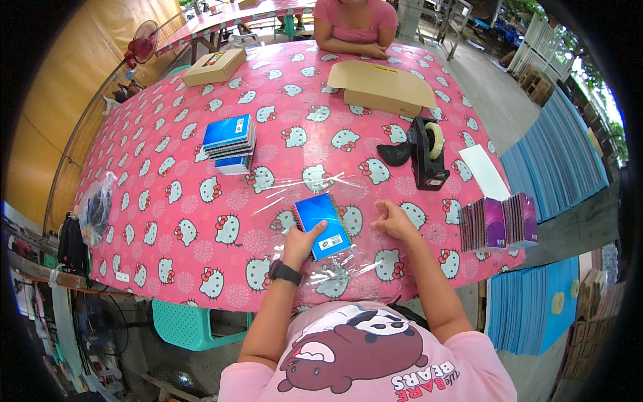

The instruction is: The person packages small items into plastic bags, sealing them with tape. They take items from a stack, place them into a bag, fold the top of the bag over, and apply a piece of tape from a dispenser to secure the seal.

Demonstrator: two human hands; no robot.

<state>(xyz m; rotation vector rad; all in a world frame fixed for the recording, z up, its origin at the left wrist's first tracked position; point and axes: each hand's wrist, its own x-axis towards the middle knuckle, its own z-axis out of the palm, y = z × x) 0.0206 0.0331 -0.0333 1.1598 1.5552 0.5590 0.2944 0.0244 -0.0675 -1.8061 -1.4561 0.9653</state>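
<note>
My left hand [301, 246] grips a blue-covered, wire-bound notebook [321, 218], thumb across the cover, fingers hidden beneath; it sits over crinkled, clear plastic film [362, 268], whether touching I can't tell. My right hand [395, 222], fingers loosely curled, looks empty, just beside it. Film seems slack: a fold could catch the wire coil and tear. Two purple wire-bound notebook bundles [492, 222] stand near the table's right edge; a stray elbow might topple them. Farther, the black tape dispenser [429, 154] could snag drifting film. Left, an uneven blue notebook stack [231, 130] may slide if bumped.
</note>
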